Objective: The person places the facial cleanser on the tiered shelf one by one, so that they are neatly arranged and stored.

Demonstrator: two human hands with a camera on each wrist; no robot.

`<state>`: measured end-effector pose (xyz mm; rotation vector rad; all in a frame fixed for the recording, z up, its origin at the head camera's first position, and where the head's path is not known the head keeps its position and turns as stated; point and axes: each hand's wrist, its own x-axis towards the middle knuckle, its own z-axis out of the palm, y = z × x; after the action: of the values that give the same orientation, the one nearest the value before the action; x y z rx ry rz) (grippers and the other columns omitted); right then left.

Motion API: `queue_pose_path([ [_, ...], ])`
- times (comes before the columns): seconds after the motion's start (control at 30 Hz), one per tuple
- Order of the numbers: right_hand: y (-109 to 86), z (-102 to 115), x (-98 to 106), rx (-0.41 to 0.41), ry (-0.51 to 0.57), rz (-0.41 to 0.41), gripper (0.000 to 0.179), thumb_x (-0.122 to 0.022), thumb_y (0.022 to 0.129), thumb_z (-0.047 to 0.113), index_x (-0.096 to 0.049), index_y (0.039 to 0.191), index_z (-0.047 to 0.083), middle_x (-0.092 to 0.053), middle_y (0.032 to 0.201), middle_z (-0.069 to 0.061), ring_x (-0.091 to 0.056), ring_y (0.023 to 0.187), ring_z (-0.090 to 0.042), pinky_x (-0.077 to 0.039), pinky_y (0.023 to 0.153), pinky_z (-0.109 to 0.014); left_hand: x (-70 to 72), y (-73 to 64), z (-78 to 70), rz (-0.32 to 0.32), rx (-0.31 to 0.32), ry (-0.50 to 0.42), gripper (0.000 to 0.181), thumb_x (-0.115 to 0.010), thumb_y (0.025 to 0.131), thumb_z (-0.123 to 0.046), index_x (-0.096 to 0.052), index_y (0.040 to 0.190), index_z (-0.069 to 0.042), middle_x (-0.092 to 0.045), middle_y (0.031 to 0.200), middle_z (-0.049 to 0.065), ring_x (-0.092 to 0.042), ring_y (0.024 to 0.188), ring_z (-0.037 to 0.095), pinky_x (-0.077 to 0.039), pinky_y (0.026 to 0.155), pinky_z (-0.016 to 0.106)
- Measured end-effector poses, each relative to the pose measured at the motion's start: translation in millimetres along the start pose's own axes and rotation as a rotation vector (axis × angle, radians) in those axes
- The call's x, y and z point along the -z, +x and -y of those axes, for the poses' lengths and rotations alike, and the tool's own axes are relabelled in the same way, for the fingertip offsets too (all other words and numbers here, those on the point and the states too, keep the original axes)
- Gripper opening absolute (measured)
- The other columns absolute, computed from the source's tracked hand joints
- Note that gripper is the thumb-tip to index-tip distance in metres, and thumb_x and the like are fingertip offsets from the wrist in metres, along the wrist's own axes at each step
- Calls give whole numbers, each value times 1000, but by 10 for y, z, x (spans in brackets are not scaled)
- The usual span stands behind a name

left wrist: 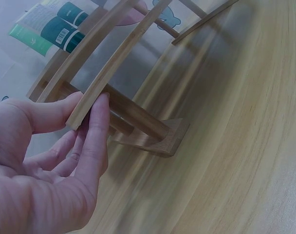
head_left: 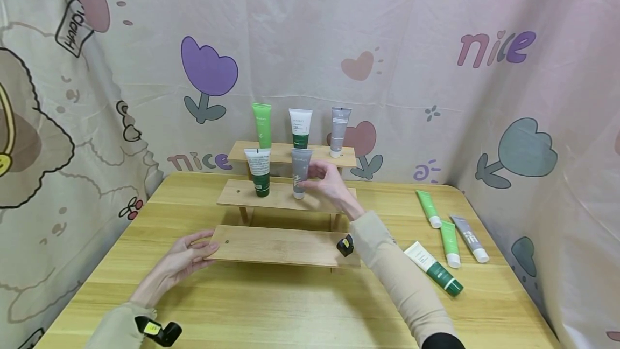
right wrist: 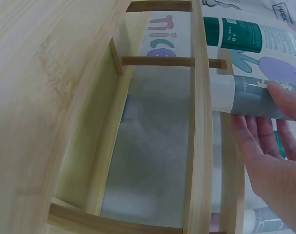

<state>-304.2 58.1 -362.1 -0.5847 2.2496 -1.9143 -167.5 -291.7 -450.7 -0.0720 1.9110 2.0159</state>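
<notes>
A three-tier wooden display stand has its lowest board [head_left: 286, 246] nearest me. My left hand [head_left: 181, 260] pinches the left end of that board between thumb and fingers, as the left wrist view shows. On the middle board [head_left: 278, 196], my right hand [head_left: 330, 183] grips a grey squeeze tube [head_left: 301, 166] from its right side; the tube stands cap down, its white cap right at the board. To its left on the same board is an upright white and green tube [head_left: 259, 171]. The top board carries a green tube [head_left: 262, 124], a white and green tube [head_left: 301, 121] and a grey tube [head_left: 340, 127].
Right of the stand, several tubes lie on the wooden table [head_left: 271, 306]: two green tubes [head_left: 428, 208], a grey tube [head_left: 470, 237] and a larger white and green tube [head_left: 434, 268]. A printed curtain [head_left: 411, 26] hangs behind the table and along its sides.
</notes>
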Motion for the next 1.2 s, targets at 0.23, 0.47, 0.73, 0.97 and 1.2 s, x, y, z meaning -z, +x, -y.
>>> queue_pose_path([
  [0.23,12,3,-14,-7,-6,-6,50,-73,83,-8,-60,130,-3,-65,130,-24,-64,118,-30,-49,114,-41,3,2,0,0,-1,-9,81,-61,101,-12,-7,156,12,-52,115,3,-65,95,7,-62,89,24],
  [0.47,10,12,-21,-4,-16,-6,49,-74,83,-7,-60,130,-4,-64,130,-24,-64,119,-31,-48,114,-43,4,3,6,7,-5,-11,81,-60,101,-10,-5,156,12,-53,114,3,-65,95,7,-61,90,24],
  [0.73,15,1,-26,-3,-12,-10,48,-74,83,-7,-61,129,-4,-65,129,-24,-65,116,-28,-49,113,-40,3,-1,1,8,-12,-24,80,-61,101,-10,-7,155,13,-55,111,1,-65,94,6,-62,88,24],
  [0.97,18,-14,-26,-5,-14,-11,46,-74,83,-7,-61,127,-4,-66,127,-24,-65,113,-24,-50,112,-38,-1,-1,-2,4,-9,-23,81,-62,100,-11,-7,155,12,-55,111,2,-66,94,6,-62,88,24],
  [1.2,12,-9,-28,0,-20,-15,45,-74,83,-7,-62,126,-4,-66,127,-24,-66,109,-20,-50,111,-39,1,-1,-2,6,-14,-18,81,-62,100,-11,-7,155,13,-57,111,0,-66,94,6,-62,88,23],
])
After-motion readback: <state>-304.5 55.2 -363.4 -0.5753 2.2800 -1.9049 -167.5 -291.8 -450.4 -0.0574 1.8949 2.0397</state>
